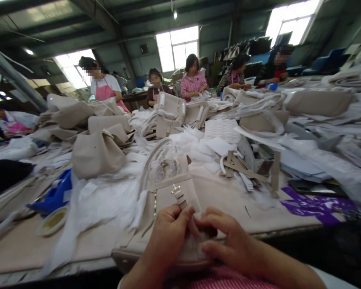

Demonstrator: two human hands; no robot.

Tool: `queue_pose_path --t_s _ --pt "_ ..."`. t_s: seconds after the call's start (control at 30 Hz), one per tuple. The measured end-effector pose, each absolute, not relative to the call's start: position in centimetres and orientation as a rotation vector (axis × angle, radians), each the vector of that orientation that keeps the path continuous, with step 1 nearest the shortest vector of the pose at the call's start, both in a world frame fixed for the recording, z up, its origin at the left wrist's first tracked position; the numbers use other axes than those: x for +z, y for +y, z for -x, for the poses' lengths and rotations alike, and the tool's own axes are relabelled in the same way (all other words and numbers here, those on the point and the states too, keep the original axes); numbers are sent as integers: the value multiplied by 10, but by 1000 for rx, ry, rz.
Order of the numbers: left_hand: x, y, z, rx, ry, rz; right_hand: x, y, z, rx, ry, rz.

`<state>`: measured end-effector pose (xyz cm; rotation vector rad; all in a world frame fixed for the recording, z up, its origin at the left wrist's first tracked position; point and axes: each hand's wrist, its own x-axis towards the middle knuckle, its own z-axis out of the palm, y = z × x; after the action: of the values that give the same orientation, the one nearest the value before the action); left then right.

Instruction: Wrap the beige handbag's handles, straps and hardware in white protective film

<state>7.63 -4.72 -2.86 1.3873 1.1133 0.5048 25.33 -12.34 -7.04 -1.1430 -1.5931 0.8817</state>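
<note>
Workshop hall, dim, with bright windows [179, 46] in the rear wall; long table [21, 249], pale-covered and heaped with bag work.

Item: beige handbag [165, 198], at the near edge of the table, directly before the wearer. Fittings: beige strap [180, 197] with gold-toned buckle [176, 190]; gold-toned trim along one side.

Left hand [171, 226]: closed, thumb and fingers pinching the strap just below the buckle.

Right hand [225, 235]: half open, thumb and forefinger apart, beside the lower part of the strap; whether it touches the strap cannot be told.

Adjoining, beyond the handbag: curved handle [144, 172] in clear wrap. To the left: white wrapping sheet [105, 204]; roll of tape [52, 221]; blue tape dispenser [55, 194], just behind the roll; second beige bag [96, 154], upright.

To the right: brown strips [243, 168], loosely piled; purple plastic piece [319, 204], flat, with a dark flat object [315, 188] behind it.

Far side: several co-workers, among them one in a pink apron [105, 92] and one in a pink checked shirt [195, 85].
</note>
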Motion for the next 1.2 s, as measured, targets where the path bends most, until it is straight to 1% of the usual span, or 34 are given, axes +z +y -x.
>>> queue_pose_path --t_s 0.07,0.17,0.37,0.5,0.6,0.7,0.77,0.87,0.97,1.07,1.13,1.2 --pt "-33 -48 -74 528 1168 -1389 -79 -130 -233 973 -1522 1134" --pt "-40 -51 -77 527 1108 -1323 -84 -123 -216 1189 -1447 1073" --pt "-48 -57 -84 619 975 -907 -86 -113 -228 1519 -1242 1029" --pt "-44 -63 -84 580 948 -967 -72 -104 -248 1438 -1067 1146" --pt "-40 -66 -86 585 974 -1076 -56 -91 -252 1437 -1091 1139" --pt "-37 -70 -88 635 987 -1178 -47 -81 -245 1430 -1027 1226" --pt "-38 -72 -88 659 979 -1208 -46 -74 -240 1491 -998 1212" --pt "-42 -75 -87 683 961 -1163 -51 -65 -235 1601 -942 1056" --pt "-48 -75 -87 724 966 -1077 -55 -60 -232 1464 -913 1079" --pt "-52 -69 -88 657 981 -1052 -54 -60 -232 1071 -1209 1176" --pt "-55 -65 -88 559 998 -1129 -54 -57 -236 846 -1439 1136" --pt "-56 -61 -88 506 1026 -1209 -56 -47 -246 825 -1551 1119"
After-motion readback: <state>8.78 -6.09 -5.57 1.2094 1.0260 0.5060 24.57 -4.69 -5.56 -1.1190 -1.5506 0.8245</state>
